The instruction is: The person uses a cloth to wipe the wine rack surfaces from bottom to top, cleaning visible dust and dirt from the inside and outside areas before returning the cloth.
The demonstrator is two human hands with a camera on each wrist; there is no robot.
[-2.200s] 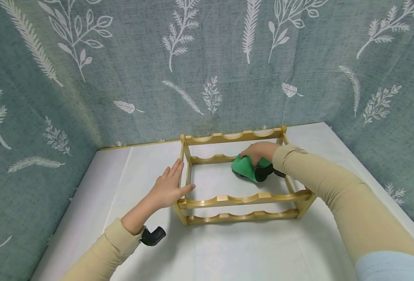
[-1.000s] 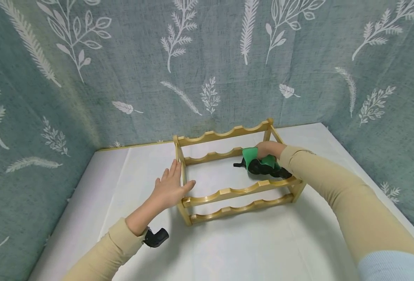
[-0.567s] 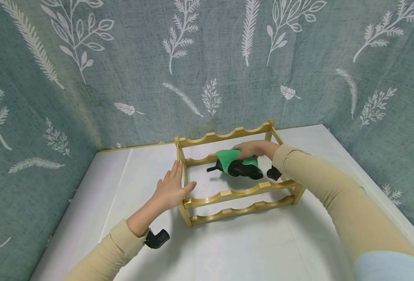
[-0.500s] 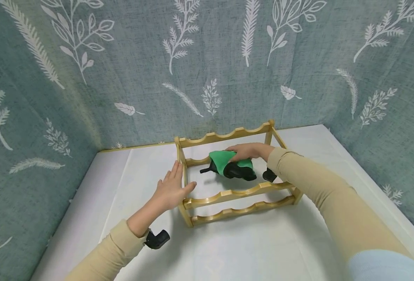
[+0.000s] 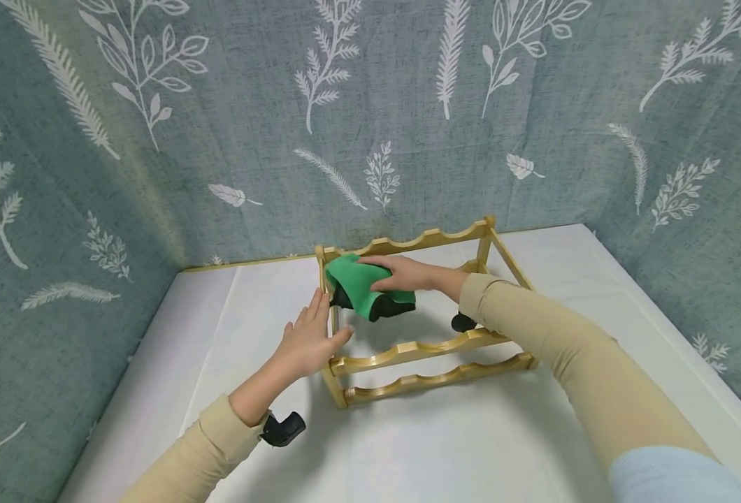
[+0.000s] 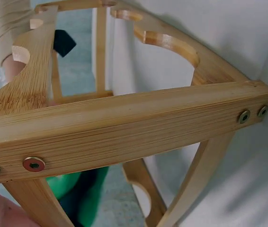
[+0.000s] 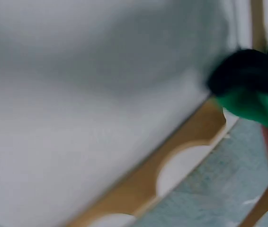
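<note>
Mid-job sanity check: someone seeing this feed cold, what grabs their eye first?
Most likely the bright green-and-black cloth, held in the grip of the right hand toward the left end of the wooden rack with scalloped rails. Next, probably the left hand, fingers spread at the rack's left end. Behind it all stands the teal backdrop with its white leaf print.

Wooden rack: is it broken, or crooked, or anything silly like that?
Slightly crooked, it seems: the wooden rack isn't quite in line with the white table's back edge; its right end sits nearer that edge. I see no break or spill.
</note>
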